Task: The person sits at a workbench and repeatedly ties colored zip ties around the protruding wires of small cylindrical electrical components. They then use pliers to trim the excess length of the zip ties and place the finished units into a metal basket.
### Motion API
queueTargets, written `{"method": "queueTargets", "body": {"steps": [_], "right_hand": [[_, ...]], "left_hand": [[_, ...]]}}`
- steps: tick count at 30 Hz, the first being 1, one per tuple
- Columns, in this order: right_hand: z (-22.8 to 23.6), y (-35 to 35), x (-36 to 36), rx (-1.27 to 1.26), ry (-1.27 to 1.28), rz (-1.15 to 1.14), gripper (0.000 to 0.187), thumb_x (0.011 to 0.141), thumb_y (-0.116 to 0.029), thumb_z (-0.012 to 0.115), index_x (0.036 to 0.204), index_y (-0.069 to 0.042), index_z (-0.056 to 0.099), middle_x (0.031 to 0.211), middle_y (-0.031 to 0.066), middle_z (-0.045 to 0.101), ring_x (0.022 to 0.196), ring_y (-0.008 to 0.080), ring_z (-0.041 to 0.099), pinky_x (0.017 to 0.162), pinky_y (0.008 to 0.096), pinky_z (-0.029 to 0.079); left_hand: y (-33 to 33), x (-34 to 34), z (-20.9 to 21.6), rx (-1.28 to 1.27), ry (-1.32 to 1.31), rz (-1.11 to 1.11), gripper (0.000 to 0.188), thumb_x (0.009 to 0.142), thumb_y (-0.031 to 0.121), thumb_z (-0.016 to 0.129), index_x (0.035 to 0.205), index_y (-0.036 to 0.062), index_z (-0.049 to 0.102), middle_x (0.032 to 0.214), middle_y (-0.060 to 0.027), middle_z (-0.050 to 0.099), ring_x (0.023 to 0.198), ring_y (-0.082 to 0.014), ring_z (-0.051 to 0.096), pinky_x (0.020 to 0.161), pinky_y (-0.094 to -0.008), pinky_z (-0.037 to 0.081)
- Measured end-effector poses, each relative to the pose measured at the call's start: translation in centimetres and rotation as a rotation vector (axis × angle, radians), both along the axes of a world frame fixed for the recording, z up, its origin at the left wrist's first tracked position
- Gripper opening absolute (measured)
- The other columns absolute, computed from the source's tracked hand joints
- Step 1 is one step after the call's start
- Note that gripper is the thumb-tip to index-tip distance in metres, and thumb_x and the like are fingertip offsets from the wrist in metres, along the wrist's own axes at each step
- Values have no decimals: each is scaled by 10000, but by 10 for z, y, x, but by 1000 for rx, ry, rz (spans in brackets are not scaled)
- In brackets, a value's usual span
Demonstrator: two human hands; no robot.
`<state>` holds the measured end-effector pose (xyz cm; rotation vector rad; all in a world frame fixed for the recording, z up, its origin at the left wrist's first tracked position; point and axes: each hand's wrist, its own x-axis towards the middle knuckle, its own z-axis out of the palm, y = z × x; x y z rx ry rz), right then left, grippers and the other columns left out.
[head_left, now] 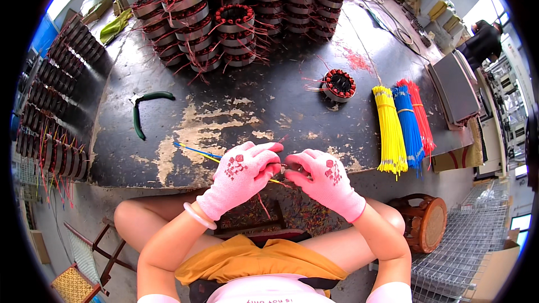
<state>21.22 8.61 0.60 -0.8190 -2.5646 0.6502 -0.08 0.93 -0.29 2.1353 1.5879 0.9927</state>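
Nearest, beyond the person's mustard-coloured shorts (pixel 252 261), two pink-gloved hands met at the near edge of the tabletop (pixel 224 98). The left hand (pixel 242 169) was curled nearly closed, thumb against bent forefinger, with a blue wire (pixel 195 150) and a yellow wire (pixel 209 157) running into it from its left; a yellow end showed again past its thumb. The right hand (pixel 325 175) was half curled just beside it, thumb and forefinger close together; whether it had hold of a thin strand could not be told. Such fine handling probably went best with the left pinch firm and near the wire ends, leaving the right fingertips little slack to fight, and with the blue and yellow tails apart so they would not tangle. Farther right lay a yellow bundle (pixel 390 132), a blue bundle (pixel 410 126) and a red bundle (pixel 422 118), side by side. Green-handled cutters (pixel 137 120) lay to the left, best kept clear of the wire tails. Beyond sat a lone wound ring (pixel 339 96), red leads pointing left, and farthest, stacks of similar rings (pixel 236 39).
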Motion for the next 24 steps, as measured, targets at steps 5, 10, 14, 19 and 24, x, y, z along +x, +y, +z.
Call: {"method": "queueTargets", "body": {"steps": [5, 10, 14, 19, 24], "right_hand": [[4, -6, -9, -165, 28, -66, 184, 959, -246, 671, 974, -63, 684, 915, 140, 692, 867, 343, 693, 735, 439, 534], [16, 4, -12, -704, -81, -150, 178, 990, -179, 616, 1003, -18, 692, 921, 134, 712, 782, 306, 674, 679, 369, 519], [7, 4, -4, -262, 28, -59, 146, 960, -177, 649, 1043, -65, 693, 915, 99, 695, 819, 298, 674, 721, 391, 523], [2, 5, 3, 420, -98, 87, 168, 886, -213, 686, 1039, -159, 642, 902, 11, 606, 859, 209, 640, 748, 374, 510], [-1, 11, -2, 628, -130, 184, 167, 855, -263, 700, 965, -164, 622, 832, -13, 543, 801, 169, 601, 717, 343, 484]], "left_hand": [[0, 0, 0, 6, 4, 3, 92, 851, 112, 700, 941, 105, 682, 1222, -33, 719, 888, -286, 655, 807, -413, 552], [1, 1, 1, 13, 13, 1, 95, 850, 113, 704, 943, 108, 684, 1216, -25, 722, 889, -279, 656, 800, -412, 555], [-1, 1, -1, 24, 19, 28, 93, 853, 119, 707, 942, 109, 683, 1208, -19, 724, 890, -275, 655, 798, -413, 556], [0, 3, 2, 8, 9, 34, 95, 853, 125, 711, 943, 108, 682, 1192, -13, 727, 888, -270, 655, 792, -414, 552], [0, 3, -1, 28, -23, 45, 113, 799, 69, 708, 909, 90, 692, 1191, -27, 743, 840, -280, 655, 800, -391, 535]]}}
